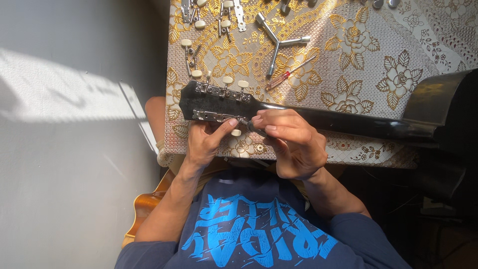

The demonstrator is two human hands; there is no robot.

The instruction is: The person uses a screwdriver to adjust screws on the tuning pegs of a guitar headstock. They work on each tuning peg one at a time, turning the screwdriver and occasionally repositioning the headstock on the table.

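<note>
Head view: black guitar headstock [214, 102] across patterned tabletop [378, 74], both hands at lower tuner plate [214, 116].

Left hand [204, 142] at 7 o'clock of headstock, grip pressed against plate edge, thumb tip reaching toward 3 o'clock. Right hand [291, 142] at 5 o'clock, grip pinching a small dark part [250, 125], kind too small to tell, at plate's right end. Neck [343, 122] running off toward 3 o'clock. Upper tuner row [222, 91] with cream buttons at 12 o'clock. Red-handled screwdriver [279, 79] and three-way wrench [276, 42] at 1 o'clock; loose tuners [191, 57] at 11 o'clock. Judged good practice: brace plate flat with left thumb, keep pinched part square to its hole, turn gently, avoid slipping onto lacquer.
</note>
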